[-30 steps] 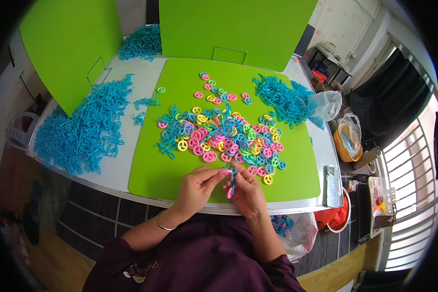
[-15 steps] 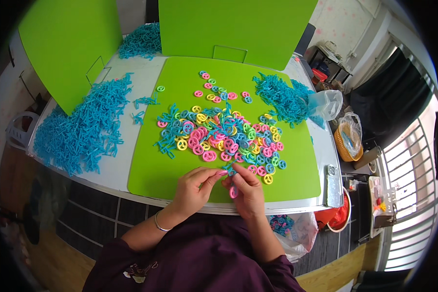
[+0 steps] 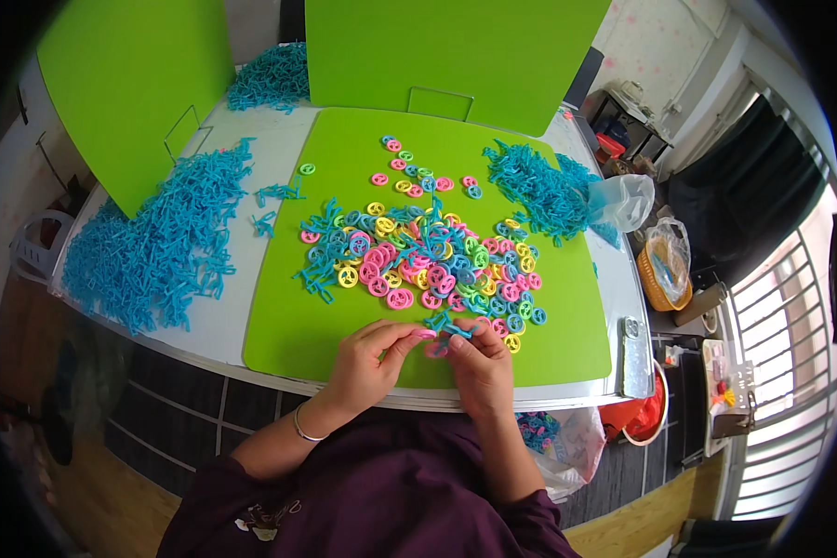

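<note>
Near the front edge of the green mat, my left hand (image 3: 370,361) pinches a small pink plastic wheel (image 3: 423,334) between thumb and forefinger. Close beside it, my right hand (image 3: 484,368) grips a blue plastic stick-like piece (image 3: 458,332) between thumb and fingers. A blurred pinkish wheel (image 3: 435,350) shows just below, between the two hands; whether it is joined to the blue piece I cannot tell. Just beyond my fingertips lies a heap of small spoked wheels (image 3: 400,298) in pink, yellow, green and blue, mixed with blue pieces (image 3: 318,282).
Large piles of blue pieces lie left (image 3: 158,246), far left (image 3: 270,79) and right (image 3: 539,191), the last beside a clear plastic bag (image 3: 623,200). Green boards (image 3: 446,56) stand behind the mat (image 3: 298,344). A phone-like object (image 3: 636,358) rests at the right table edge.
My right hand has shifted slightly right, and its blue piece now shows more clearly, lying more level. The wheel hanging below has moved up. My left hand stays nearly still.
</note>
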The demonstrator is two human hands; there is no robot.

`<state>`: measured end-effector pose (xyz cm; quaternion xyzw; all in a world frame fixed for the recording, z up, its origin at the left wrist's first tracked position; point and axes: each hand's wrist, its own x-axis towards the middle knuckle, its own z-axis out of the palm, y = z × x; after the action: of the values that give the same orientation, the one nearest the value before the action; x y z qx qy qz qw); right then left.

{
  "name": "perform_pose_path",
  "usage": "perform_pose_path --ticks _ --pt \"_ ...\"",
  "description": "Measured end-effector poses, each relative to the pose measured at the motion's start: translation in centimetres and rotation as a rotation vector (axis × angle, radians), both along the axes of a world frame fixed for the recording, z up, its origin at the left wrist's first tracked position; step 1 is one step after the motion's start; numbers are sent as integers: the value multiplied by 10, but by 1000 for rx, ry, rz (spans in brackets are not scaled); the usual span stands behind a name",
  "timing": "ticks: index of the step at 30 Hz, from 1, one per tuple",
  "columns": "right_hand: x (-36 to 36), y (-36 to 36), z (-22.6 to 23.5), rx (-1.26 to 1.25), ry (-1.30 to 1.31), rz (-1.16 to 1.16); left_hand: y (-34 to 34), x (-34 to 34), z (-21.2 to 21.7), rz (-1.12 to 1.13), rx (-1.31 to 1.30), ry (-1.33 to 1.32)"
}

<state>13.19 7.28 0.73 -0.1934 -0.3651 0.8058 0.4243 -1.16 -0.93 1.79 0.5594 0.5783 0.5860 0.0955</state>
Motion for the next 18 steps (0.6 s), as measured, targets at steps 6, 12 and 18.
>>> perform_pose_path --ticks 6,12,18 --pt "9 1 -11 676 -482 -240 2 2 -8 -39 12 37" --pt "5 -8 -7 914 -398 -271 -3 1 -8 -269 -193 -517" --pt "7 -11 -3 640 -454 -139 -2 -7 -8 -363 -231 -766"
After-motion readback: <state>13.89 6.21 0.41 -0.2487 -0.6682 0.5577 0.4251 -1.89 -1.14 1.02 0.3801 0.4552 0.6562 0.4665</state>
